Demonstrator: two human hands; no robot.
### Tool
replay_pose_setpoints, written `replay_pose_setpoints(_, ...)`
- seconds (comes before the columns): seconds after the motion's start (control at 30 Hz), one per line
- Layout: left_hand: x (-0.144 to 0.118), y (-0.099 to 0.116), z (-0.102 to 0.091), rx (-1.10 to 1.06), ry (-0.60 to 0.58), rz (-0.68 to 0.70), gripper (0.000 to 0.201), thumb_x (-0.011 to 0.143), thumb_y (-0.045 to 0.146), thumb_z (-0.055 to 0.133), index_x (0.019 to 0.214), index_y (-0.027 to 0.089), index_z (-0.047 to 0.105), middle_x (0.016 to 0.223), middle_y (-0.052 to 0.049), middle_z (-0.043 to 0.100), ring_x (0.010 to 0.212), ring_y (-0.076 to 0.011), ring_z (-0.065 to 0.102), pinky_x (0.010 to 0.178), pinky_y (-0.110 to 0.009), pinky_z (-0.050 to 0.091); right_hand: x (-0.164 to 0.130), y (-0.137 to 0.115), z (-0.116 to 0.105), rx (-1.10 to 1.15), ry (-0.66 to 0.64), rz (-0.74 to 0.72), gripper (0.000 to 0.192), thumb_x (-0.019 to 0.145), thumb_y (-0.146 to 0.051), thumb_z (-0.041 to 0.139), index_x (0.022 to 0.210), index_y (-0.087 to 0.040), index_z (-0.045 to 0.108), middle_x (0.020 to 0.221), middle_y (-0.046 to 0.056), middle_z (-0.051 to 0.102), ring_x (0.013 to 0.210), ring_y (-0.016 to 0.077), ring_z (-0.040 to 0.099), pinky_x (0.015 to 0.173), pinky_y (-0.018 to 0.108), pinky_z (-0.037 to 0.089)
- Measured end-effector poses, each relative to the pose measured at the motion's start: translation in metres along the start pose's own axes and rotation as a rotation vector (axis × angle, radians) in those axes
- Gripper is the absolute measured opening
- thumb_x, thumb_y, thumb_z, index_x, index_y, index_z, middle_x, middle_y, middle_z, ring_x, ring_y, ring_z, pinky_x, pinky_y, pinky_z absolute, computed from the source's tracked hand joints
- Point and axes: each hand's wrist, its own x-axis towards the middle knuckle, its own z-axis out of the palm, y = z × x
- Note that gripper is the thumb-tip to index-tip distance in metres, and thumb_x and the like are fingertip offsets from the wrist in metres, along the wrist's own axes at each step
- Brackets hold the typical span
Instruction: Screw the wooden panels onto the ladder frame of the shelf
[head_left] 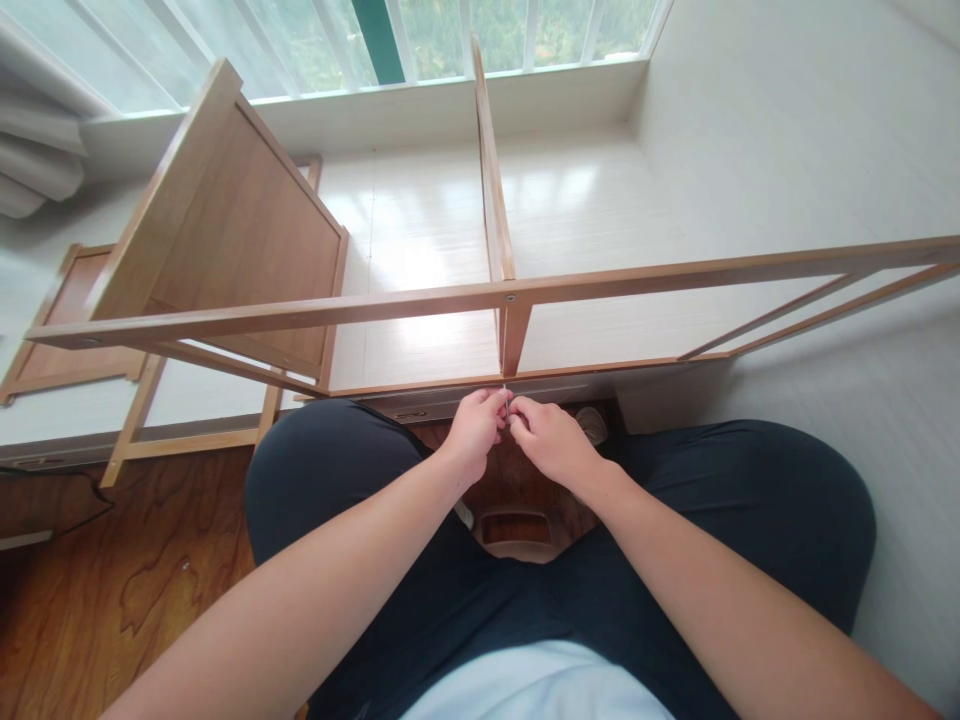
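We see a small, thin, pale metal piece (506,398) standing roughly upright, its long axis running near to far, pinched between both hands just below the near rail of the wooden frame (480,297). Our left hand (475,430) and right hand (551,438) meet fingertip to fingertip above the knees, forearms converging from the near corners. Each grip is closed tight on the piece, which is too small to identify.

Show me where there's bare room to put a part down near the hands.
Free: the wooden floor left of the left knee, and the pale floor right of the right knee. Crowded: between the knees, where the left hand and right hand pinch a small metal piece against the wooden frame.
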Motion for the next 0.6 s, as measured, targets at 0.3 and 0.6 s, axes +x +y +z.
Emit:
replay_pose_setpoints(0.3, -0.0020, -0.0004, 0.0006, 0.016, 0.000, 0.000, 0.013, 0.083, 0.028, 0.060, 0.082, 0.015, 0.063, 0.068, 0.002, 0.050, 0.057, -0.0074, 0.046, 0.048, -0.018, 0.030, 0.0001, 0.0009, 0.0004, 0.002, -0.003, 0.010, 0.018, 0.094, -0.027, 0.045, 0.089, -0.024, 0.062, 0.081, 0.003, 0.070, 0.069, 0.0185, 0.059, 0.060, 0.027, 0.028)
replay_pose_setpoints(0.6, -0.0014, -0.0005, 0.0008, -0.020, -0.011, -0.001, 0.012, 0.084, 0.024, 0.057, 0.084, 0.015, 0.065, 0.068, 0.001, 0.052, 0.056, -0.0082, 0.048, 0.048, -0.018, 0.030, 0.0005, -0.0021, -0.0008, 0.052, 0.010, -0.005, 0.013, 0.092, -0.031, 0.051, 0.086, -0.024, 0.060, 0.074, 0.001, 0.068, 0.064, 0.0161, 0.057, 0.062, 0.027, 0.031)
